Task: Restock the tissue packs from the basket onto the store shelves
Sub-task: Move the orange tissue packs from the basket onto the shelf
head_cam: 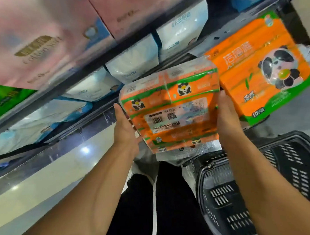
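Note:
I hold an orange tissue pack [171, 107] with panda prints and a barcode label in front of the shelves, its underside facing me. My left hand [126, 128] grips its left side and my right hand [227, 112] grips its right side; most of the fingers are hidden behind the pack. A second, larger orange panda tissue pack [262, 65] lies beyond on the floor at the right. The black plastic basket [240, 195] sits low at the right, under my right forearm, with no pack visible inside it.
Shelves [89, 117] run diagonally at left, stocked with white and blue bags [132, 61], pink boxes [47, 29] above and a green pack [4, 99] at far left. The glossy floor [56, 175] lies beneath. My dark trousers fill the lower middle.

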The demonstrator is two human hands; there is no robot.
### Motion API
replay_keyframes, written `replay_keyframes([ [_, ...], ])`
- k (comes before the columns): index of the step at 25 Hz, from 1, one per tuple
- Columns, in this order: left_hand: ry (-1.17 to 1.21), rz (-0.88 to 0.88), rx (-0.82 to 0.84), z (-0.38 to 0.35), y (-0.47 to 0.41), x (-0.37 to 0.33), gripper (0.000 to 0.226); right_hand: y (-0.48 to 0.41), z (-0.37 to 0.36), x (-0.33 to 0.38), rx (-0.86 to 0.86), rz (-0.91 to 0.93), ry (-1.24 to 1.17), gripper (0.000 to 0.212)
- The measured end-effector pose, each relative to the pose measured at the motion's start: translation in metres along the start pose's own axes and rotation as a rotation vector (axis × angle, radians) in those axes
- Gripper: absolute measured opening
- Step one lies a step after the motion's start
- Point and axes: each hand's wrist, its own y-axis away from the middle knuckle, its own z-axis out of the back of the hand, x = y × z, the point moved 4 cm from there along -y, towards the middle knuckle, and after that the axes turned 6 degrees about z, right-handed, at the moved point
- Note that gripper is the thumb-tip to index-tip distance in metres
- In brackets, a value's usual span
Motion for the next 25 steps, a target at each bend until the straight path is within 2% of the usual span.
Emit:
replay_keyframes([
  [2, -0.004, 0.036, 0.036, 0.02, 0.014, -0.02, 0.061, 0.017, 0.0, 0.012, 0.087, -0.023, -0.125, 0.055],
  [4, -0.109, 0.055, 0.09, 0.041, 0.028, -0.036, 0.063, 0.035, 0.007, 0.028, 0.093, -0.14, -0.246, 0.066],
  [6, -0.163, 0.053, 0.167, 0.058, 0.046, -0.047, 0.065, 0.054, 0.014, 0.049, 0.133, -0.199, -0.244, 0.078],
  [8, -0.128, 0.08, 0.238, 0.072, 0.064, -0.052, 0.065, 0.076, 0.015, 0.066, 0.227, -0.178, -0.241, 0.081],
  [11, -0.175, 0.064, 0.312, 0.089, 0.094, -0.071, 0.06, 0.114, 0.012, 0.086, 0.338, -0.198, -0.355, 0.061],
  [14, -0.27, -0.044, 0.323, 0.109, 0.115, -0.087, 0.039, 0.152, 0.013, 0.091, 0.426, -0.238, -0.471, 0.036],
  [16, -0.324, -0.119, 0.353, 0.122, 0.129, -0.097, 0.028, 0.171, 0.018, 0.096, 0.417, -0.2, -0.532, 0.027],
  [17, -0.339, -0.127, 0.4, 0.126, 0.133, -0.099, 0.033, 0.178, 0.021, 0.099, 0.422, -0.156, -0.561, 0.033],
  [19, -0.394, -0.148, 0.504, 0.132, 0.148, -0.104, 0.045, 0.191, 0.025, 0.109, 0.464, -0.077, -0.573, 0.065],
  [20, -0.417, -0.167, 0.521, 0.134, 0.158, -0.106, 0.048, 0.199, 0.027, 0.116, 0.483, -0.044, -0.565, 0.073],
  [23, -0.422, -0.259, 0.503, 0.137, 0.187, -0.115, 0.06, 0.222, 0.036, 0.141, 0.397, 0.058, -0.5, 0.051],
  [25, -0.427, -0.34, 0.489, 0.137, 0.202, -0.121, 0.064, 0.237, 0.043, 0.154, 0.33, 0.131, -0.455, 0.052],
])
